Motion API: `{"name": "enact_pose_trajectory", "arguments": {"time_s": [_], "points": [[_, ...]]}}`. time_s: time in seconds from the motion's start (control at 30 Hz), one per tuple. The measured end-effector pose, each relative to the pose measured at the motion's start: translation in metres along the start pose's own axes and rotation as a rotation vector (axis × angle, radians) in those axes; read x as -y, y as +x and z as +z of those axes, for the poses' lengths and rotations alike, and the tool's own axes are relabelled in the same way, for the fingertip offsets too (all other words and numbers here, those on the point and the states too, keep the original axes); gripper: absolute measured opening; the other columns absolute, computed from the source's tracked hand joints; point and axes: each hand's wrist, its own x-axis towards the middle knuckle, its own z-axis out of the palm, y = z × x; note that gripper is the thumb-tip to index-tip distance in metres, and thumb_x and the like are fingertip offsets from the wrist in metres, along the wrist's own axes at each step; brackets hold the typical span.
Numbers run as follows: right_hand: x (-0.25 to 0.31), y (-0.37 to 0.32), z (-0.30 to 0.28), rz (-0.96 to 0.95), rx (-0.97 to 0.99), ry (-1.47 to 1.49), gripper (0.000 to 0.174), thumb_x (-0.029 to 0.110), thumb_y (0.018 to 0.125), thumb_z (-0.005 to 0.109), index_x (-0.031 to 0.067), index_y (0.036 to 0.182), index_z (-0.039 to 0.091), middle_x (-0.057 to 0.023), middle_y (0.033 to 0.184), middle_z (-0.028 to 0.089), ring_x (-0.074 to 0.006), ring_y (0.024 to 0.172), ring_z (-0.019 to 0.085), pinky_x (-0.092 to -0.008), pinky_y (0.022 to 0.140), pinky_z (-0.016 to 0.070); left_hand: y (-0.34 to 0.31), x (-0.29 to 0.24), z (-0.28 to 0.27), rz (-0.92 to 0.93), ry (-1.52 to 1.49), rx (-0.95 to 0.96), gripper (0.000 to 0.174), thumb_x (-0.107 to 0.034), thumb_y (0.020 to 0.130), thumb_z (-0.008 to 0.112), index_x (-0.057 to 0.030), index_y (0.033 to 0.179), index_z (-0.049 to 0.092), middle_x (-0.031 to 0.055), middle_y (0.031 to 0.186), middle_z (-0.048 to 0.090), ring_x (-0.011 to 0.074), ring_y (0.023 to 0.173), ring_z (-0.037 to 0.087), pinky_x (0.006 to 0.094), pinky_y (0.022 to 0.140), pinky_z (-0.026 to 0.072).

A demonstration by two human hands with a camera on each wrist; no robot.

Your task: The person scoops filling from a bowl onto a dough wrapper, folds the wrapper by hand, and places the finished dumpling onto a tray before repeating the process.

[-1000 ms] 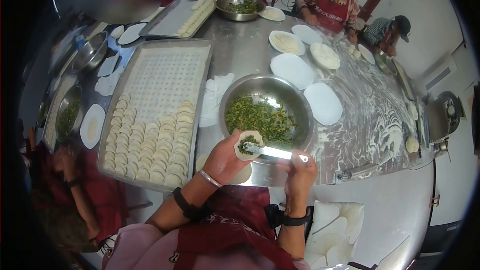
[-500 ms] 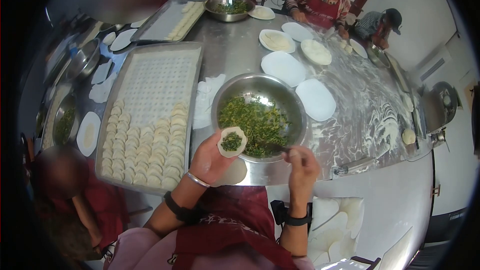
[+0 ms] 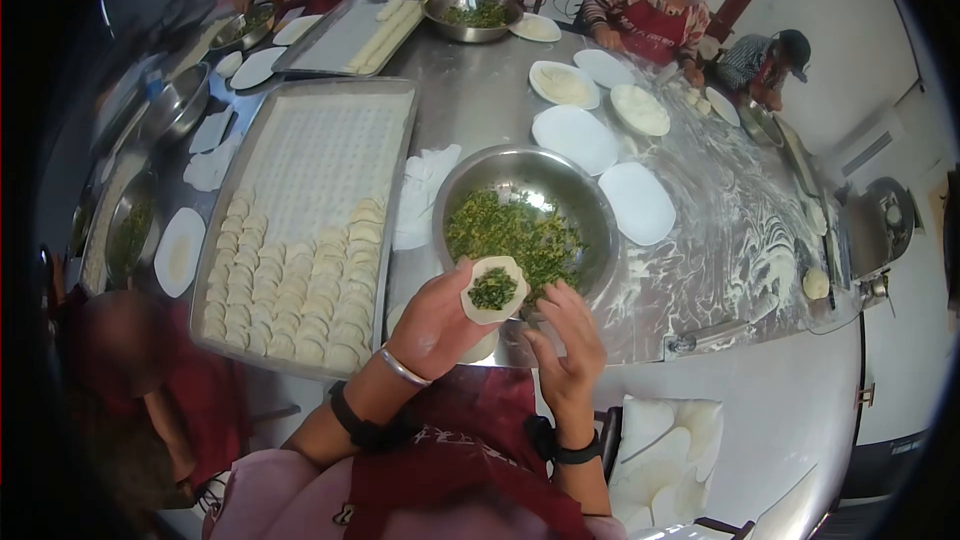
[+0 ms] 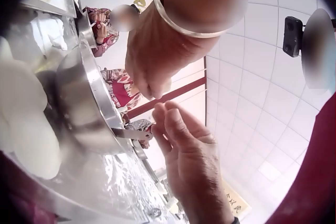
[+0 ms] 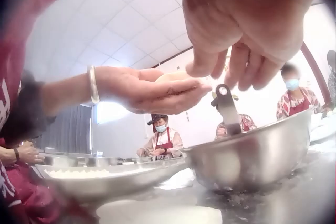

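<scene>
My left hand [image 3: 435,320] holds a round dumpling wrapper [image 3: 479,314], palm up, in front of the mixing bowl [image 3: 606,215]. A mound of chopped green filling [image 3: 492,289] sits in the wrapper's middle. Beside the wrapper's right edge is my right hand [image 3: 570,345], fingers loosely bent with nothing in them. A metal spatula [image 5: 228,109] leans in the bowl, its handle sticking over the rim, free of the right hand. More green filling [image 3: 515,230] lies in the bowl. On the table edge below the left hand, another wrapper [image 3: 482,348] is partly hidden.
Left of the bowl lies a large tray [image 3: 320,130] with rows of folded dumplings [image 3: 290,305]. White plates [image 3: 637,203] stand to the right, beside the flour-dusted tabletop [image 3: 720,240]. Other people [image 3: 655,15] work around the table with their own bowls [image 3: 472,16].
The right hand first had the spatula on the filling in the wrapper, then lowered it into the bowl. Now it has let go and moved left to the wrapper, which the left hand still holds.
</scene>
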Motion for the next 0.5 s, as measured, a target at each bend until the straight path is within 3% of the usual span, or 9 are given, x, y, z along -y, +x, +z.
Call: {"name": "enact_pose_trajectory", "arguments": {"time_s": [0.3, 0.4, 0.5], "points": [[0.015, 0.014, 0.006, -0.197, 0.015, 0.0, 0.024, 0.001, 0.071, 0.076, 0.0056, 0.094, 0.072, -0.0159, 0.121, 0.066, -0.0404, 0.119, 0.058, -0.0462, 0.098, 0.0485, -0.009, 0.005, 0.009, 0.009, 0.074, 0.045, 0.039, -0.028, 0.105, 0.046, -0.0011, 0.133, 0.049, 0.0103, 0.127, 0.058, 0.0211, 0.117, 0.056, 0.0387, 0.103, 0.0431], [0.013, 0.016, 0.01, -0.135, -0.051, 0.047, 0.019, -0.001, 0.073, 0.075, 0.0029, 0.091, 0.071, -0.0167, 0.118, 0.067, -0.0402, 0.118, 0.06, -0.0461, 0.098, 0.0486, -0.014, 0.007, 0.019, 0.069, 0.237, 0.078, 0.041, -0.021, 0.101, 0.054, 0.0015, 0.135, 0.047, 0.0102, 0.126, 0.058, 0.0174, 0.116, 0.056, 0.0359, 0.1, 0.0449], [0.014, 0.019, 0.015, -0.043, -0.145, 0.112, 0.014, -0.002, 0.076, 0.073, 0.0008, 0.09, 0.071, -0.0172, 0.115, 0.068, -0.0389, 0.117, 0.061, -0.0453, 0.098, 0.0488, -0.012, 0.013, 0.006, 0.186, 0.742, 0.047, 0.043, -0.014, 0.096, 0.06, 0.0034, 0.134, 0.049, 0.0094, 0.122, 0.061, 0.0148, 0.112, 0.057, 0.0334, 0.096, 0.0479]]}}
